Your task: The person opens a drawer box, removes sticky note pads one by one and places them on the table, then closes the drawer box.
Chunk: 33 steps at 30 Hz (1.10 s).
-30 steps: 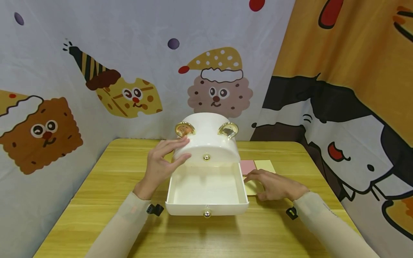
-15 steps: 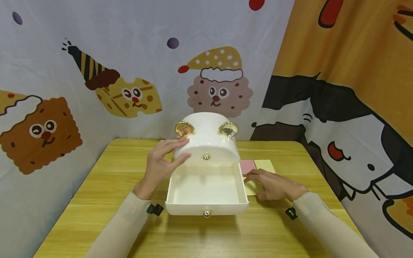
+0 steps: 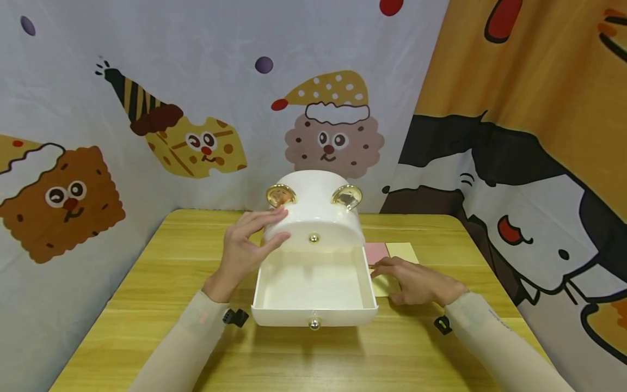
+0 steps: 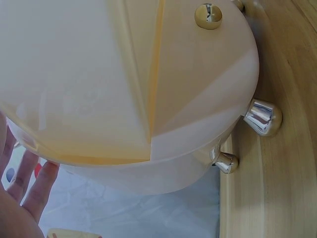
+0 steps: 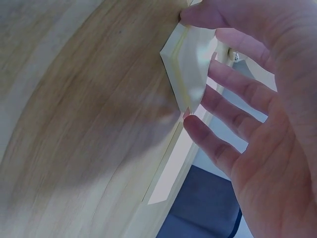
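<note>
A glossy white drawer box [image 3: 318, 215] with gold ears stands mid-table in the head view. Its wide drawer [image 3: 314, 317] is pulled out toward me and has nothing in it. My left hand [image 3: 245, 247] rests on the box's upper left side, thumb at the front and fingers extended close to the left ear [image 3: 281, 196]. Right of the drawer, my right hand [image 3: 416, 280] holds a pale yellow sticky note pad [image 3: 384, 286]. In the right wrist view, thumb and fingers bend around opposite edges of that pad [image 5: 184, 69]; part of it is hidden by the hand.
Behind the held pad lie a pink note pad [image 3: 376, 253] and another pale yellow one [image 3: 403, 251]. Short metallic feet [image 4: 262, 118] carry the box above the wooden table [image 3: 186, 283]. A printed cloth [image 3: 220, 109] hangs right behind the table.
</note>
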### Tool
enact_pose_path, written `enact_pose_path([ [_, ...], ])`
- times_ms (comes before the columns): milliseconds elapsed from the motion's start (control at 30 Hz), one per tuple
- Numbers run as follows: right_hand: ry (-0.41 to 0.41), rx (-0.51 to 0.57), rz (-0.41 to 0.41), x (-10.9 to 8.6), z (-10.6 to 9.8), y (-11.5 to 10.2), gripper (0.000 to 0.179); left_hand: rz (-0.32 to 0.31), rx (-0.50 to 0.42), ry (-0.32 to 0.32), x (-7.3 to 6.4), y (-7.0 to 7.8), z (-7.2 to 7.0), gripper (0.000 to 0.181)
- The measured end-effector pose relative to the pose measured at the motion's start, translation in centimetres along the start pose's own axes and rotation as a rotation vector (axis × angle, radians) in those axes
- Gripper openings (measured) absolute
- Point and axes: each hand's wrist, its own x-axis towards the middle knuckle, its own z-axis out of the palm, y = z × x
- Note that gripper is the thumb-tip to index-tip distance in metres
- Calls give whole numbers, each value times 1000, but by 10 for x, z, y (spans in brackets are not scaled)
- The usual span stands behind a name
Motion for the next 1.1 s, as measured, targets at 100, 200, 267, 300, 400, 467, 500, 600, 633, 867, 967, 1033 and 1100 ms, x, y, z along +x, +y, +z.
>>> enact_pose_path([
  [100,12,-3,-14,0,-1,-1,59,0,3,1,0,0,0,51],
  [200,19,-14,-19,0,-2,-2,59,0,2,2,1,0,0,51],
  [267,25,-25,-25,0,-3,-2,59,3,1,3,1,0,0,51],
  [300,27,-28,-24,0,-3,-2,59,4,0,3,1,0,0,51],
  [400,39,-18,-38,0,-2,0,59,8,-1,5,2,0,1,51],
  [467,56,-1,-60,-1,1,4,60,10,0,4,2,0,1,51],
  [500,64,11,-67,-1,2,7,60,12,1,5,2,0,1,51],
  [600,107,29,-147,-2,8,20,58,16,3,5,2,0,1,51],
  [633,118,32,-157,-2,9,21,57,17,4,5,2,0,1,51],
  [867,102,-1,-65,-4,-3,2,63,13,9,0,1,0,0,51],
  [967,92,-25,-24,-4,-9,-5,63,12,6,-1,0,0,0,52],
  [1033,102,-28,-16,-4,-12,-7,61,11,5,-1,1,1,0,52],
  [1100,118,-23,-18,-4,-14,-8,60,13,5,1,1,1,0,52],
])
